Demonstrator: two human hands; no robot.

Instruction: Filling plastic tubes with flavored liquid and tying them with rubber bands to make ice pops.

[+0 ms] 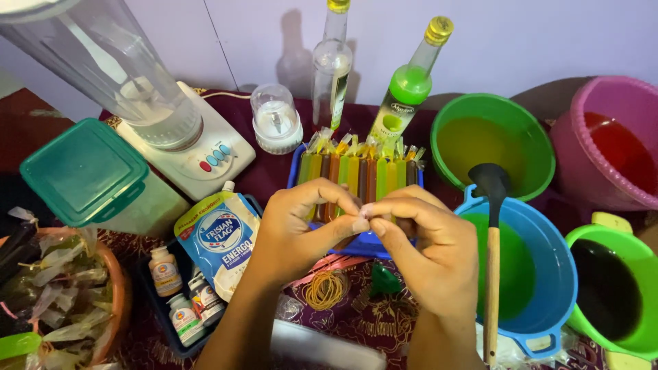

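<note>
Fingertips of left hand (295, 229) and right hand (421, 243) meet, pinching something small and pale between them (too small to identify). Just beyond: blue tray (363, 243) of coloured ice-pop tubes (360, 171), standing upright. Near side, rubber bands (324, 288) on the cloth. Right: blue bucket (548, 274) of green liquid with ladle (491, 226).

Wall (521, 41): plain pale lilac, runs across the far side beyond the hands; bottle shadows fall on it.
Table covering (370, 322): dark maroon cloth with a pale floral pattern, spread beneath the hands.
Floor: not visible.
Windows: none seen.
Light: soft and even from the near side, casting dim shadows back onto the wall.
</note>
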